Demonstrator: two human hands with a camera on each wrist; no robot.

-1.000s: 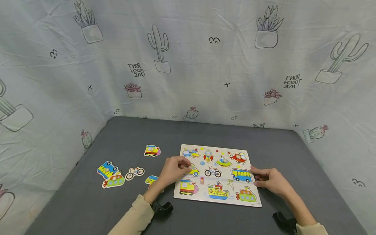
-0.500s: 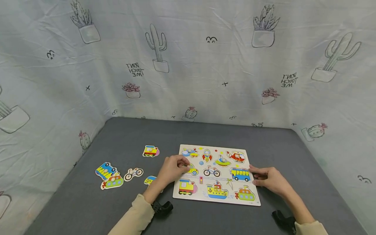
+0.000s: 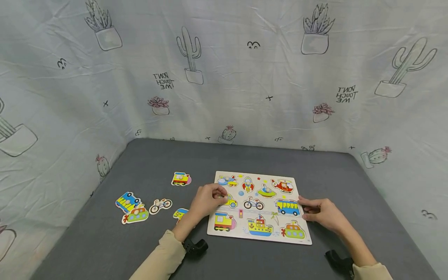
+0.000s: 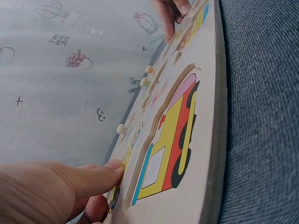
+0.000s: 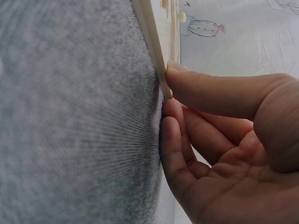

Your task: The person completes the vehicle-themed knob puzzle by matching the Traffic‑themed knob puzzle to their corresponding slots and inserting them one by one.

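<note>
My left hand [image 3: 207,201] is at the left side of a wooden puzzle board [image 3: 241,237], its thumb and fingertips pinching the yellow car piece [image 3: 231,202]. In the left wrist view, the thumb lies against the car beside the printed train recess [image 4: 166,144]. At the board's right edge, my right hand [image 3: 324,213] grips the rim. The right wrist view shows its thumb [image 5: 210,91] on the board's upper face, with curled fingers at the edge below. Airplane [image 3: 227,182], rocket [image 3: 248,185], saucer [image 3: 266,191] and helicopter pieces [image 3: 282,186] sit on the board.
Left of the board lie a loose train piece [image 3: 181,179], a bicycle piece [image 3: 160,206] and a bus piece [image 3: 128,201] overlapped by a submarine piece [image 3: 135,215]. My left forearm partly hides another yellow-and-blue piece [image 3: 180,214]. A printed curtain [image 3: 231,77] rises behind the grey table [image 3: 266,157].
Both hands keep their places on the car piece and the board's edge. Only the head view shifts slightly.
</note>
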